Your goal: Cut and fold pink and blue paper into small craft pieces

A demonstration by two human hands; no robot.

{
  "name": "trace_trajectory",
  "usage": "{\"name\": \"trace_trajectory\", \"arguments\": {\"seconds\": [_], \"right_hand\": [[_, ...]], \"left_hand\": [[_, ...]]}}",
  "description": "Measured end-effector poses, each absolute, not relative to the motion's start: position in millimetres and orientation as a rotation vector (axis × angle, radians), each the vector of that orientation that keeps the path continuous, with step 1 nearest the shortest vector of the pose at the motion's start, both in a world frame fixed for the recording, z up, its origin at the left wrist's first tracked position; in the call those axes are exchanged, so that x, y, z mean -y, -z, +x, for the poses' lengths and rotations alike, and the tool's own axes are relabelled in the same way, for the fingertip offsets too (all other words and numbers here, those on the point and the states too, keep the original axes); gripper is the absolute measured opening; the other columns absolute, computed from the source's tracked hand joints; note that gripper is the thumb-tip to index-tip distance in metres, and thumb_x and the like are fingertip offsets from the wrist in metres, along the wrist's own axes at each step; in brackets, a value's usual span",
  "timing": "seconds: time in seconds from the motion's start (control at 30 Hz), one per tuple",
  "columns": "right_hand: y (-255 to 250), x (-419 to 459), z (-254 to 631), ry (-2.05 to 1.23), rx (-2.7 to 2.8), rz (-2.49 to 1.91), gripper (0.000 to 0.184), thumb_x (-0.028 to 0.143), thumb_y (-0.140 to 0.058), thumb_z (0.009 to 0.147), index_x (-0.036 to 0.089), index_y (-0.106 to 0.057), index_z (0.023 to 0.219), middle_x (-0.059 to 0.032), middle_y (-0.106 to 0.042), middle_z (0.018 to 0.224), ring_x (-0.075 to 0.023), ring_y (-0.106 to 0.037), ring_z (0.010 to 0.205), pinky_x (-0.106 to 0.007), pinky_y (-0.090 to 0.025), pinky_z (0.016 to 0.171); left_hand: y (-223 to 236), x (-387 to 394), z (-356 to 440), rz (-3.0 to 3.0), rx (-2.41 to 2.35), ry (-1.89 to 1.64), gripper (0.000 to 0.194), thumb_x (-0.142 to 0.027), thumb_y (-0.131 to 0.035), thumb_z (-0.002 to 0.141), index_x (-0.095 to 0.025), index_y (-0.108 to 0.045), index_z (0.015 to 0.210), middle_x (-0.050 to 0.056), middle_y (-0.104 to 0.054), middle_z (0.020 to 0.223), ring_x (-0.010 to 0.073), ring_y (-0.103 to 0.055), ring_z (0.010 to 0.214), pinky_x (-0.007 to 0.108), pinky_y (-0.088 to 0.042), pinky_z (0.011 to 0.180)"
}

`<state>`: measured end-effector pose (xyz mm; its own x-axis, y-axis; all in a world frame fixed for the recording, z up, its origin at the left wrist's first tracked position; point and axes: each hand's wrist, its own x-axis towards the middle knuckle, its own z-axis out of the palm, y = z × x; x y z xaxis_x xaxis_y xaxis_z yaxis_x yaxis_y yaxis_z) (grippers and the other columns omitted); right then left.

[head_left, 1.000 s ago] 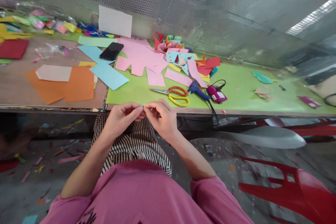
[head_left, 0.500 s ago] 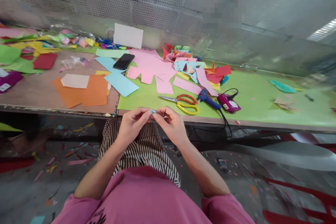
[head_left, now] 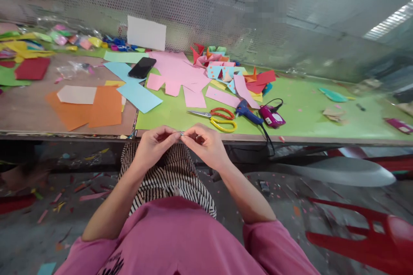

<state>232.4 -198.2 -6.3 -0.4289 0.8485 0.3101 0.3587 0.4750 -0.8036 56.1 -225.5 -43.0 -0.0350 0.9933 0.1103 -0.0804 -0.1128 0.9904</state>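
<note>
My left hand (head_left: 158, 145) and my right hand (head_left: 203, 144) meet above my lap at the table's front edge, fingertips pinched together. Between them is a small piece of light-blue paper (head_left: 182, 134), mostly hidden by the fingers. Just beyond my right hand lie scissors (head_left: 222, 119) with one red and one yellow handle, blades pointing left. A blue glue gun (head_left: 249, 112) rests right of the scissors, its cord hanging over the edge. Behind my hands are pink paper pieces (head_left: 176, 68) and a light-blue paper strip (head_left: 140, 96).
A black phone (head_left: 142, 67) lies on paper. Orange sheets (head_left: 105, 107) are at left, folded colourful paper shapes (head_left: 219, 66) at the back. A purple box (head_left: 272, 117) with a cable stands near the glue gun. A red chair (head_left: 361, 232) is at lower right; paper scraps litter the floor.
The view has shifted slightly, so the table's things appear further left and higher. My hands stay pinched together, and less of the light-blue piece shows between them now.
</note>
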Motion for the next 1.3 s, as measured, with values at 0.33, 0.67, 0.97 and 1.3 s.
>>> {"name": "trace_trajectory", "arguments": {"seconds": [0.33, 0.67, 0.97, 1.3], "right_hand": [[0, 192, 242, -0.908, 2.16, -0.993, 0.011, 0.021, -0.066, 0.088, 0.019, -0.064, 0.077, 0.0033, -0.059, 0.071, -0.0089, -0.051, 0.063, -0.022, -0.039, 0.058], [-7, 181, 264, -0.92, 2.144, -1.049, 0.019, 0.034, -0.067, 0.092, 0.019, -0.065, 0.081, 0.0042, -0.06, 0.071, -0.0077, -0.047, 0.059, -0.023, -0.038, 0.057], [-2, 177, 273, -0.637, 2.194, -0.94, 0.011, 0.023, -0.061, 0.097, 0.02, -0.071, 0.103, -0.0037, -0.068, 0.095, -0.0122, -0.06, 0.077, -0.026, -0.049, 0.067], [-5, 178, 268, -0.282, 2.49, -0.505, 0.013, 0.027, -0.058, 0.102, 0.021, -0.069, 0.098, -0.0039, -0.069, 0.099, -0.015, -0.064, 0.091, -0.032, -0.052, 0.084]], "left_hand": [[39, 225, 48, 1.231, -1.028, -1.11, 0.024, -0.044, -0.078, 0.08, -0.02, -0.077, 0.081, 0.004, -0.077, 0.079, 0.0131, -0.068, 0.072, 0.022, -0.055, 0.069], [45, 220, 63, 0.991, -1.043, -1.121, 0.036, -0.054, -0.082, 0.073, -0.018, -0.077, 0.08, 0.006, -0.078, 0.077, 0.0109, -0.066, 0.058, 0.019, -0.047, 0.051], [41, 219, 67, 0.823, -0.967, -1.148, 0.038, -0.051, -0.088, 0.068, -0.017, -0.072, 0.075, 0.001, -0.076, 0.071, 0.0056, -0.064, 0.053, 0.013, -0.044, 0.048], [37, 218, 60, 0.801, -0.808, -0.874, 0.032, -0.045, -0.087, 0.067, -0.017, -0.071, 0.07, 0.0, -0.072, 0.065, 0.0076, -0.066, 0.05, 0.013, -0.045, 0.045]]}}
